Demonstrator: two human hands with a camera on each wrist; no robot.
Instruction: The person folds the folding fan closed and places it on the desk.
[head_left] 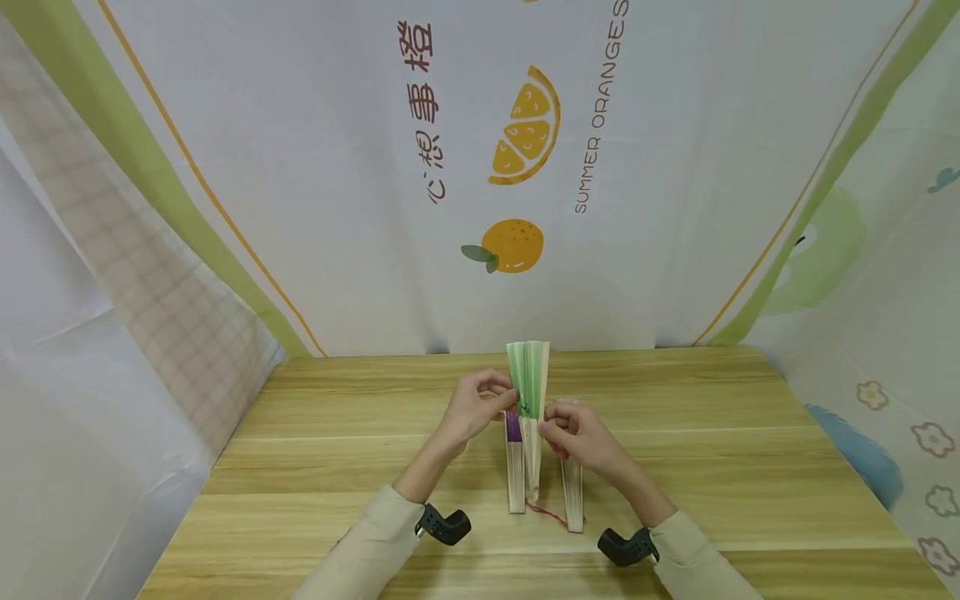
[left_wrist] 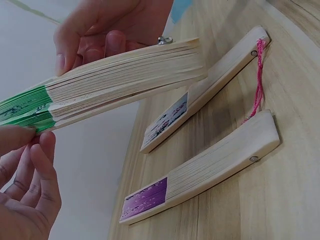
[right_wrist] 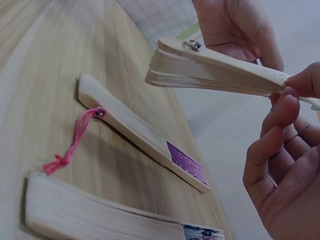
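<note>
Fan [head_left: 528, 392] held above table [head_left: 315, 467] mid-scene, slightly spread; left hand [head_left: 474, 406] and right hand [head_left: 573, 432] each pinch an outer slat. Likely light, paper fragile, so grip wood. Two folded fans [left_wrist: 200, 177] lie below

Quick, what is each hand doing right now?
Left hand: pinches the green folding fan at its left edge.
Right hand: pinches the same fan from the right, holding it above the table.
</note>
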